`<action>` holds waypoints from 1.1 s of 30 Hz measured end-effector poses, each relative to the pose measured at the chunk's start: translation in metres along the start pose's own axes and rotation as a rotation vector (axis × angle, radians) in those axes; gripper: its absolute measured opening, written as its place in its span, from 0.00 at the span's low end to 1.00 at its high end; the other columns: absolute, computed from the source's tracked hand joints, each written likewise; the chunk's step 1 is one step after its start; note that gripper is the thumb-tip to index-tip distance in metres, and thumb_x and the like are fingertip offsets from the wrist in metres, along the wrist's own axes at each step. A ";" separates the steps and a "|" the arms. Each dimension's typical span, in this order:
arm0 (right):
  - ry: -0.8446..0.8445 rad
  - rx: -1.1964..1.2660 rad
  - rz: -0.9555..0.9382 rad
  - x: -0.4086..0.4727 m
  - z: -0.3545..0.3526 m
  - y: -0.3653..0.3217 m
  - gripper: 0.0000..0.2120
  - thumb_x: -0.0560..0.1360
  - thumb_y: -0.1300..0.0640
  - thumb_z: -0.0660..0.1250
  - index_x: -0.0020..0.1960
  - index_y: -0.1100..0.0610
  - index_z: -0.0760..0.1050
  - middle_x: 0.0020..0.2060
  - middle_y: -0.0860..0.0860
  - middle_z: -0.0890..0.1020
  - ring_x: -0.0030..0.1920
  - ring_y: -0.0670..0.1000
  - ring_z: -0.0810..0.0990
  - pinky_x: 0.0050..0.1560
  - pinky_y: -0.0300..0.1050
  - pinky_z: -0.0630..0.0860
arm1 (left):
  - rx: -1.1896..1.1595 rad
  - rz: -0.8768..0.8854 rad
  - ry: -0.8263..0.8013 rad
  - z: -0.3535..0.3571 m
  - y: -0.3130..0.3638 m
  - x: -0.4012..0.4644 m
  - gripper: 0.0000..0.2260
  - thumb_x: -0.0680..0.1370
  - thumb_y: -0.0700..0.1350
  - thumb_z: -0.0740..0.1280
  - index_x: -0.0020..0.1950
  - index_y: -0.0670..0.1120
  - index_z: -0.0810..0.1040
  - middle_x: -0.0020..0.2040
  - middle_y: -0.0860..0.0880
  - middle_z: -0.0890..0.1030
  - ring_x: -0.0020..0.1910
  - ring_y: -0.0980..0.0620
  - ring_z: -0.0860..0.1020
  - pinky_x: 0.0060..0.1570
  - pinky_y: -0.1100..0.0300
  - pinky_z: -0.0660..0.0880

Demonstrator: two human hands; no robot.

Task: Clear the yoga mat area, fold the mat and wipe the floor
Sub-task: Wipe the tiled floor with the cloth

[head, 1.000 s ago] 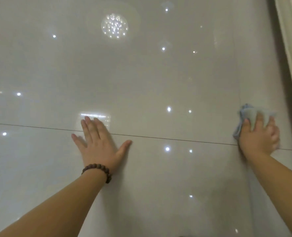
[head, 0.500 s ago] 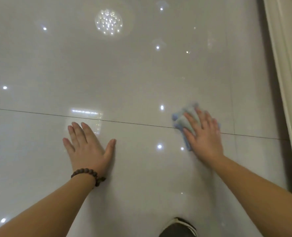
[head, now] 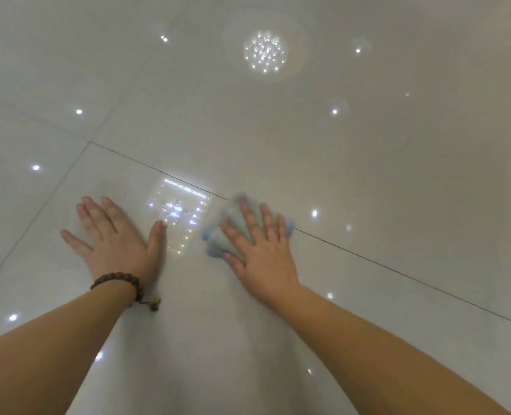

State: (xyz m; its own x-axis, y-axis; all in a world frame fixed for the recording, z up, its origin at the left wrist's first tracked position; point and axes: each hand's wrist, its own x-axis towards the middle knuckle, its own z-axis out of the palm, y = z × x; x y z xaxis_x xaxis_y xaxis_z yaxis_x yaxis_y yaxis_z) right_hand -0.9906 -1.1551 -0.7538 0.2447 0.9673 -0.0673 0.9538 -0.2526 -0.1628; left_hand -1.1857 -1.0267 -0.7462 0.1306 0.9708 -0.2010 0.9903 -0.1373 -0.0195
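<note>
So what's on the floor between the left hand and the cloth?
Nothing: the head view shows bare shiny floor with a light reflection between left hand and cloth.

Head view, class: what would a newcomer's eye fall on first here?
Two hands lie flat on the glossy floor: the left hand, a beaded bracelet at its wrist, is bare; the right hand beside it presses a blue cloth. Farther off, a cluster of lamp reflections glitters.
</note>
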 end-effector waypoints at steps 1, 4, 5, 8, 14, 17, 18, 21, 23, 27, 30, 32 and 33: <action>-0.048 0.003 -0.217 0.010 0.001 -0.012 0.24 0.77 0.38 0.53 0.72 0.41 0.63 0.76 0.52 0.59 0.75 0.62 0.56 0.72 0.61 0.47 | 0.011 -0.017 -0.025 0.000 -0.010 0.007 0.45 0.73 0.71 0.36 0.77 0.38 0.42 0.78 0.36 0.44 0.77 0.41 0.40 0.70 0.31 0.41; -0.094 -0.008 -0.416 0.041 -0.006 0.020 0.25 0.78 0.35 0.49 0.73 0.39 0.59 0.76 0.49 0.60 0.75 0.59 0.57 0.72 0.58 0.50 | 0.009 0.002 -0.068 0.006 -0.024 0.018 0.46 0.72 0.73 0.35 0.78 0.40 0.40 0.78 0.36 0.43 0.77 0.41 0.40 0.69 0.30 0.41; -0.072 -0.025 -0.350 0.051 -0.009 0.043 0.26 0.78 0.35 0.47 0.73 0.40 0.59 0.76 0.49 0.60 0.75 0.59 0.58 0.72 0.59 0.51 | -0.003 0.012 -0.065 0.007 -0.025 0.019 0.45 0.72 0.73 0.36 0.78 0.41 0.40 0.78 0.36 0.43 0.77 0.40 0.40 0.69 0.30 0.41; -0.047 -0.023 0.090 0.086 -0.024 0.107 0.29 0.77 0.32 0.42 0.75 0.41 0.56 0.77 0.50 0.55 0.76 0.58 0.52 0.73 0.57 0.47 | -0.031 0.027 -0.055 0.008 -0.026 0.019 0.45 0.73 0.72 0.38 0.78 0.40 0.40 0.78 0.36 0.43 0.77 0.40 0.38 0.69 0.30 0.41; 0.122 0.101 0.674 0.158 -0.013 0.009 0.27 0.79 0.39 0.52 0.75 0.45 0.59 0.77 0.53 0.51 0.76 0.62 0.49 0.72 0.62 0.43 | -0.063 0.013 -0.063 0.007 -0.027 0.021 0.44 0.73 0.72 0.39 0.77 0.42 0.38 0.77 0.37 0.40 0.76 0.41 0.35 0.69 0.31 0.40; 0.093 0.054 -0.030 0.160 0.011 -0.081 0.25 0.77 0.39 0.53 0.72 0.45 0.65 0.75 0.53 0.60 0.74 0.63 0.56 0.72 0.61 0.46 | -0.065 0.005 -0.069 0.006 -0.027 0.022 0.44 0.74 0.72 0.42 0.78 0.41 0.45 0.78 0.37 0.45 0.77 0.40 0.41 0.69 0.30 0.44; 0.047 0.027 -0.269 0.166 0.010 -0.087 0.25 0.77 0.39 0.53 0.71 0.44 0.66 0.75 0.53 0.62 0.74 0.62 0.58 0.72 0.61 0.49 | -0.067 0.011 -0.080 0.006 -0.026 0.021 0.43 0.74 0.72 0.44 0.78 0.41 0.48 0.78 0.37 0.46 0.77 0.40 0.42 0.69 0.30 0.45; -0.035 -0.046 -0.636 0.221 -0.006 -0.039 0.26 0.79 0.35 0.47 0.71 0.43 0.66 0.74 0.50 0.63 0.74 0.59 0.59 0.72 0.57 0.53 | -0.075 0.004 -0.096 0.007 -0.029 0.023 0.43 0.75 0.71 0.46 0.78 0.41 0.51 0.78 0.37 0.48 0.77 0.40 0.45 0.69 0.30 0.48; -0.013 -0.067 -0.394 0.252 -0.017 0.023 0.30 0.77 0.33 0.43 0.73 0.44 0.62 0.75 0.52 0.61 0.75 0.59 0.57 0.72 0.57 0.51 | -0.079 0.026 -0.100 0.006 -0.027 0.020 0.42 0.75 0.71 0.46 0.78 0.40 0.51 0.78 0.37 0.49 0.77 0.39 0.46 0.69 0.29 0.50; 0.053 0.036 0.475 0.298 -0.038 0.051 0.29 0.78 0.36 0.48 0.77 0.44 0.54 0.78 0.51 0.51 0.76 0.59 0.49 0.74 0.59 0.45 | -0.092 0.036 -0.085 0.007 -0.028 0.022 0.42 0.74 0.70 0.50 0.77 0.39 0.56 0.77 0.35 0.54 0.77 0.37 0.51 0.67 0.28 0.51; 0.115 0.145 0.743 0.305 -0.023 -0.048 0.27 0.79 0.38 0.49 0.76 0.44 0.54 0.78 0.51 0.50 0.76 0.60 0.48 0.73 0.61 0.43 | -0.097 0.038 -0.088 0.006 -0.028 0.023 0.43 0.74 0.70 0.52 0.77 0.39 0.56 0.76 0.35 0.55 0.77 0.37 0.52 0.67 0.27 0.51; 0.115 0.138 0.342 0.279 0.006 -0.129 0.26 0.79 0.39 0.52 0.75 0.45 0.58 0.77 0.52 0.53 0.76 0.61 0.49 0.73 0.62 0.44 | -0.104 0.033 -0.096 0.006 -0.028 0.024 0.43 0.74 0.70 0.52 0.76 0.39 0.56 0.76 0.35 0.56 0.77 0.37 0.52 0.67 0.27 0.51; 0.096 0.131 0.030 0.258 0.017 -0.166 0.25 0.78 0.40 0.54 0.74 0.45 0.62 0.76 0.53 0.58 0.75 0.62 0.52 0.73 0.62 0.46 | -0.104 0.030 -0.103 0.005 -0.027 0.024 0.43 0.74 0.70 0.52 0.76 0.38 0.58 0.76 0.35 0.57 0.76 0.37 0.53 0.67 0.27 0.51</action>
State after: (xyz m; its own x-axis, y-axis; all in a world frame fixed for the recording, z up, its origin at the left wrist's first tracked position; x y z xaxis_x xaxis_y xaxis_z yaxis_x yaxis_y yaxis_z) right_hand -1.0885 -0.8636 -0.7611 0.2944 0.9555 0.0194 0.9164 -0.2764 -0.2896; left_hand -1.2100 -1.0007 -0.7557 0.1605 0.9406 -0.2992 0.9862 -0.1401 0.0886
